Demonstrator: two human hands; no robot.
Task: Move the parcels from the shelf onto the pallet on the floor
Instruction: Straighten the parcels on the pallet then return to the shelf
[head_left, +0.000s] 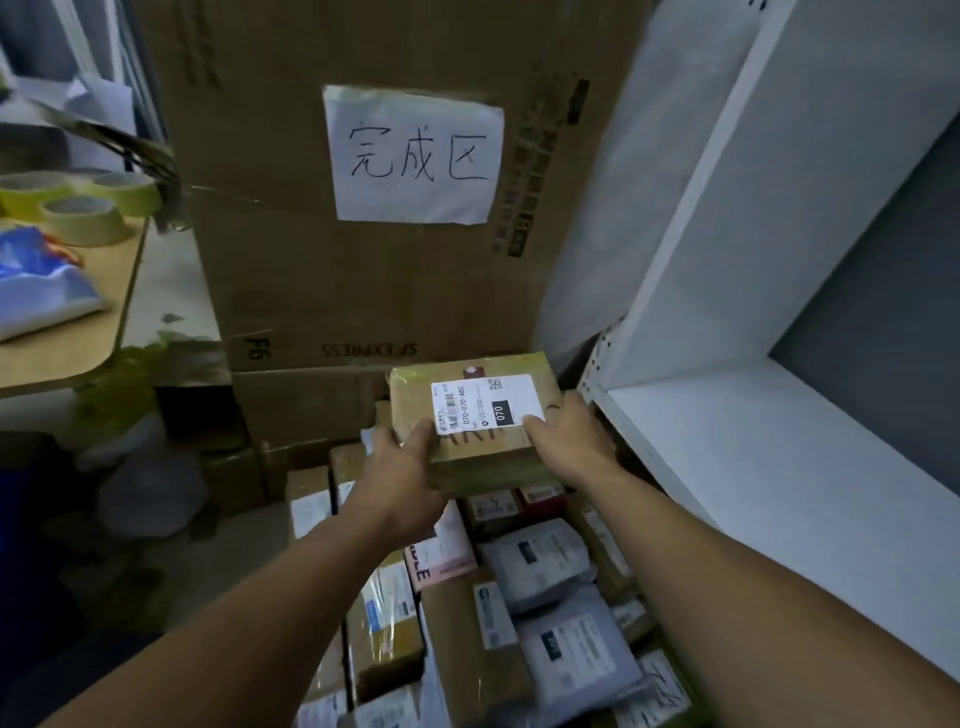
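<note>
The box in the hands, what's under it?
Under the box lies a heap of parcels, brown cartons and grey bags. The box, left hand and right hand cover those right beneath.

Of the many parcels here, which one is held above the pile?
The brown box with the white 070 label: the left hand and right hand grip it, while the other parcels lie below.

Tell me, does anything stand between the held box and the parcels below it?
Nothing visible does. The box is held in open air above the parcels. The big carton stands behind it, the white shelf to its right, both off the way down. The pallet itself is hidden.
</note>
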